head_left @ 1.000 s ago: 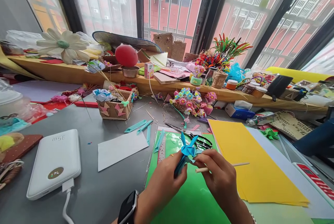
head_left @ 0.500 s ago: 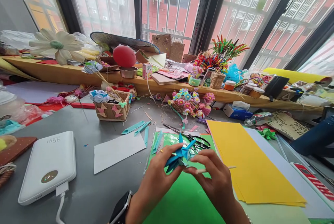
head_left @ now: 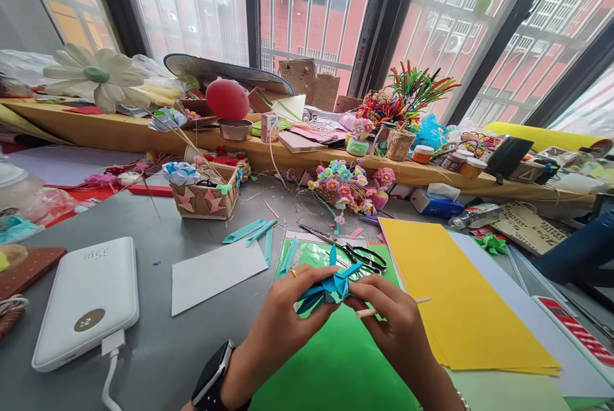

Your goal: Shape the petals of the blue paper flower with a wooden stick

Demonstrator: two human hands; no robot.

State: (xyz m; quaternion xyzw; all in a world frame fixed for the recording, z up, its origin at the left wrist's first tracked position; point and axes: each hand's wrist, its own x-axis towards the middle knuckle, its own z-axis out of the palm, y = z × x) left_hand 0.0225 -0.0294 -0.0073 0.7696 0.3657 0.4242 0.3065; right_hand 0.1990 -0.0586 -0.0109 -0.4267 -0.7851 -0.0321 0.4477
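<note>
Between my hands is a blue folded-paper flower [head_left: 339, 284] with pointed petals sticking out. My left hand [head_left: 281, 312] is closed on it, thumb below and fingers above. My right hand [head_left: 396, 312] keeps a thin pale stick [head_left: 367, 313] against its palm, its far end poking out past the hand. The right fingertips pinch the flower's near right edge. Underneath lies a green sheet [head_left: 330, 366]. Black-handled scissors [head_left: 371, 261] rest just beyond the flower, partly hidden. Several folded light-blue strips [head_left: 247, 231] lie beyond my left hand, by a white paper piece [head_left: 218, 277].
At the left is a white power bank [head_left: 91, 296] with a cable plugged in. Yellow paper sheets [head_left: 460, 302] lie to the right. A cardboard box [head_left: 206, 197] and a bunch of crocheted flowers [head_left: 345, 184] stand at the back, before a cluttered ledge [head_left: 297, 158].
My right fingertips have closed in on the flower's edge, and the flower has tilted slightly. The view has shifted a little.
</note>
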